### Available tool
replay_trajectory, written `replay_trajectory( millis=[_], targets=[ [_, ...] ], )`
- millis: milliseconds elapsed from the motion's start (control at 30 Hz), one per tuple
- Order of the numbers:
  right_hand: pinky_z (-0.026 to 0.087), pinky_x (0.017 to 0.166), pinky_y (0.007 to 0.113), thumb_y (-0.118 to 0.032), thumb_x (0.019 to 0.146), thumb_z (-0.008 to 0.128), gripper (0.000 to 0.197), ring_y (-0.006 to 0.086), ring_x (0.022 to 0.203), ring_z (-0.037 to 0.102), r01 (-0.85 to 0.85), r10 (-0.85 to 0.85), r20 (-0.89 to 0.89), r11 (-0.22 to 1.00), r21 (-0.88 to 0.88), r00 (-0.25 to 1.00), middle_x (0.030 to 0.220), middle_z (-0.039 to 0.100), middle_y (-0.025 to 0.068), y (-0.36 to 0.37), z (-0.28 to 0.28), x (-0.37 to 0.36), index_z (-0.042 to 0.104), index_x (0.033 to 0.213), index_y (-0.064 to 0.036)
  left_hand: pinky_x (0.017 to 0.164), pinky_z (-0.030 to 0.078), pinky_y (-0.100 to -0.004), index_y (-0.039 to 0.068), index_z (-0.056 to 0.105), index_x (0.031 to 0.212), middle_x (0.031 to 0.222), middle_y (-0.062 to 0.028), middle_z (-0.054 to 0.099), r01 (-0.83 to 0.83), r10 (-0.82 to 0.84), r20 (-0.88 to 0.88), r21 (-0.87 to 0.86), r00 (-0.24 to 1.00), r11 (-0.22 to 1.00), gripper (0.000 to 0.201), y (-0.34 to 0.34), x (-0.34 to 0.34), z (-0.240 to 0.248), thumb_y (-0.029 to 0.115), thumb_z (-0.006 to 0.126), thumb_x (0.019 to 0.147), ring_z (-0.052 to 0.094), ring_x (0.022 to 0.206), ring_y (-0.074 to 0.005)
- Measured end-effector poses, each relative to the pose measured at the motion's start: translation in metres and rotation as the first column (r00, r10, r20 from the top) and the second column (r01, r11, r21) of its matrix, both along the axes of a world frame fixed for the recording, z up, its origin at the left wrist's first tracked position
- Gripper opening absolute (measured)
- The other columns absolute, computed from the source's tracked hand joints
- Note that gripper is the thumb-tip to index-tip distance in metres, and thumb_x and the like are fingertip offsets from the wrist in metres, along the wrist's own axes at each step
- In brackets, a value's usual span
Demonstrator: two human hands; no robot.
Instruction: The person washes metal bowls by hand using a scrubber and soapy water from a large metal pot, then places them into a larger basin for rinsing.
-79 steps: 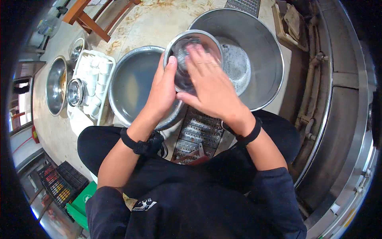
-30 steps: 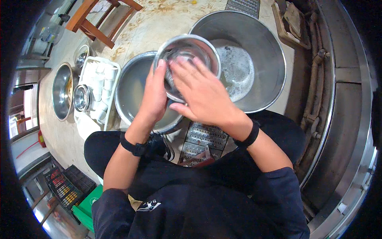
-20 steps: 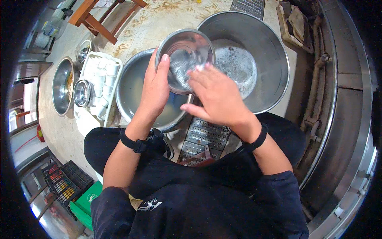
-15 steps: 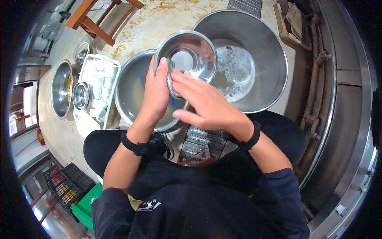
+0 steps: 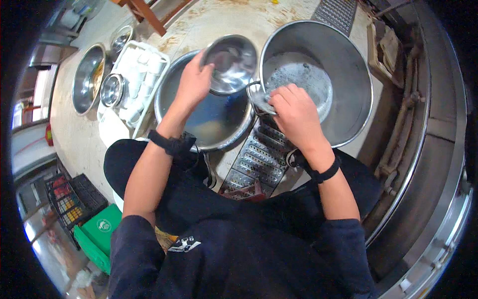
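Left hand [image 5: 191,82] grip clamped on small steel bowl [image 5: 230,62] at twelve o'clock; right hand [image 5: 296,117] pinching wet cloth [image 5: 259,97] over big tub [image 5: 343,65].

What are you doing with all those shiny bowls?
A person is crouched over two big basins. The left hand holds a small round steel bowl tilted above the wide steel basin of water. The right hand grips a grey scrubbing pad at the rim of the large steel pot with suds.
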State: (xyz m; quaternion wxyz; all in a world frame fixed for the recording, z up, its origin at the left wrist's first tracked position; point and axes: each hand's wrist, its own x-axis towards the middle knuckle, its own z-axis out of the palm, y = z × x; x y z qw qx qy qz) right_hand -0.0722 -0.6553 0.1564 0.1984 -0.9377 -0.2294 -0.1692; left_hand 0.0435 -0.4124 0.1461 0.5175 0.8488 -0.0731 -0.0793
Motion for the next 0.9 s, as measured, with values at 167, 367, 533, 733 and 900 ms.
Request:
replay_trajectory(
  millis=[167, 367, 533, 733, 900],
  targets=[
    [0.046, 0.073, 0.040, -0.006, 0.072, 0.067, 0.013, 0.0280, 0.085, 0.057, 0.016, -0.018, -0.063, 0.999, -0.035, 0.998, 0.087, 0.058, 0.0076, -0.004, 0.011, -0.002, 0.057, 0.080, -0.0073, 0.101, 0.047, -0.0464, 0.003, 0.056, 0.137, 0.122, -0.0273, 0.066, -0.218, 0.187, 0.180, 0.173, 0.966, 0.960, 0.049, 0.073, 0.031, -0.085, 0.002, 0.048, 0.089, 0.061, 0.117, -0.0436],
    [0.046, 0.076, 0.040, -0.007, 0.070, 0.071, 0.019, 0.0282, 0.088, 0.057, -0.005, -0.017, -0.188, 0.993, -0.117, 0.982, 0.090, 0.059, 0.0073, 0.000, 0.013, -0.004, 0.058, 0.083, -0.0071, 0.102, 0.047, -0.0481, 0.002, 0.055, 0.134, 0.128, -0.0268, 0.064, -0.441, 0.493, 0.053, 0.537, 0.868, 0.719, 0.043, 0.118, 0.010, -0.211, 0.006, 0.051, 0.092, 0.060, 0.121, -0.0403],
    [0.045, 0.082, 0.040, -0.007, 0.068, 0.075, 0.026, 0.0271, 0.099, 0.058, -0.088, 0.059, -0.291, 0.992, -0.086, 0.955, 0.098, 0.062, 0.0069, 0.015, 0.016, -0.012, 0.063, 0.091, -0.0062, 0.093, 0.054, -0.0465, -0.001, 0.057, 0.130, 0.115, -0.0229, 0.070, -0.531, 0.648, -0.236, 0.408, 0.724, 0.743, 0.046, 0.140, -0.019, -0.313, 0.002, 0.057, 0.084, 0.069, 0.108, -0.0381],
    [0.046, 0.088, 0.040, -0.003, 0.067, 0.072, 0.026, 0.0271, 0.105, 0.059, -0.087, 0.037, -0.377, 0.989, -0.117, 0.925, 0.103, 0.063, 0.0064, 0.011, 0.009, -0.011, 0.062, 0.091, -0.0047, 0.060, 0.059, -0.0384, -0.001, 0.057, 0.128, 0.105, -0.0153, 0.071, -0.745, 0.547, -0.774, 0.151, 0.319, 0.650, 0.041, 0.063, -0.042, -0.343, 0.011, 0.067, 0.090, 0.072, 0.088, -0.0266],
    [0.046, 0.087, 0.040, -0.003, 0.067, 0.072, 0.026, 0.0276, 0.105, 0.058, -0.100, 0.045, -0.398, 0.988, -0.119, 0.916, 0.103, 0.062, 0.0068, 0.020, 0.007, -0.005, 0.061, 0.090, -0.0044, 0.050, 0.059, -0.0318, 0.004, 0.056, 0.129, 0.099, -0.0146, 0.071, -0.966, 0.267, -0.963, 0.030, 0.042, 0.257, 0.034, 0.077, -0.046, -0.383, 0.015, 0.062, 0.098, 0.072, 0.077, -0.0255]
  ],
)
